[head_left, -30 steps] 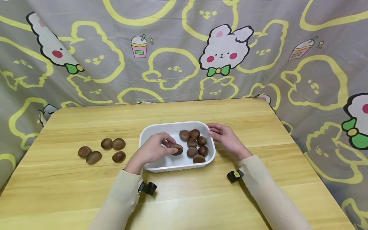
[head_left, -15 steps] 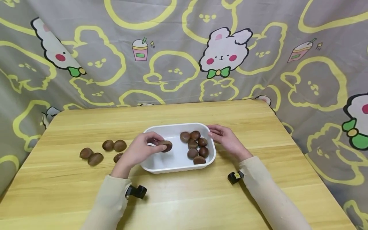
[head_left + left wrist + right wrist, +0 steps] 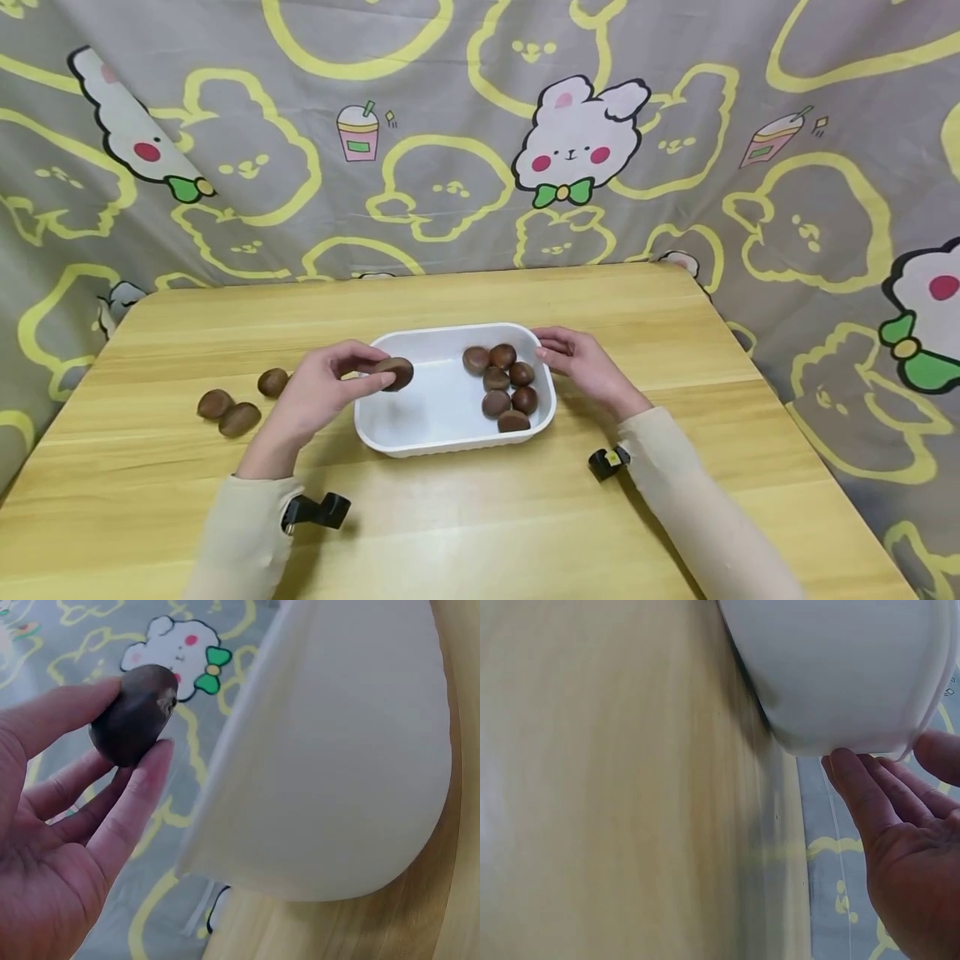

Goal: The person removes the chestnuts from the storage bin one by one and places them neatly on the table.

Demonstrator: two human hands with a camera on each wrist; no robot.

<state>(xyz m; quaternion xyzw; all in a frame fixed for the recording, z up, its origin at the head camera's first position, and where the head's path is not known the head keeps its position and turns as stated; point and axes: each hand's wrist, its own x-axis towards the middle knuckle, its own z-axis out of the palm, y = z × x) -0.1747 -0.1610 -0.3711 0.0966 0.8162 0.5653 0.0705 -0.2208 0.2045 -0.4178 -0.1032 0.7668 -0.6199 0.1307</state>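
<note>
My left hand (image 3: 318, 392) pinches a brown chestnut (image 3: 397, 374) between thumb and fingertips, over the left end of the white tray (image 3: 420, 446). In the left wrist view the held chestnut (image 3: 135, 712) shows a rough pale patch at one end and is beside the tray's rim, higher than the tabletop. My right hand (image 3: 588, 368) holds the tray's right end, thumb at the rim and fingers against the outer wall (image 3: 855, 682). Several chestnuts (image 3: 496, 379) lie grouped in the right part of the tray.
Left of the tray, loose chestnuts (image 3: 239, 419) lie on the wooden table (image 3: 480, 533); my left hand and forearm hide part of that area. A patterned grey curtain (image 3: 435, 100) hangs behind the table and along its sides. A black wrist camera (image 3: 318, 510) sits on each sleeve.
My left hand has moved left with the chestnut, from the tray's middle to its left end, now covering some loose chestnuts. My right hand stays at the tray's right end.
</note>
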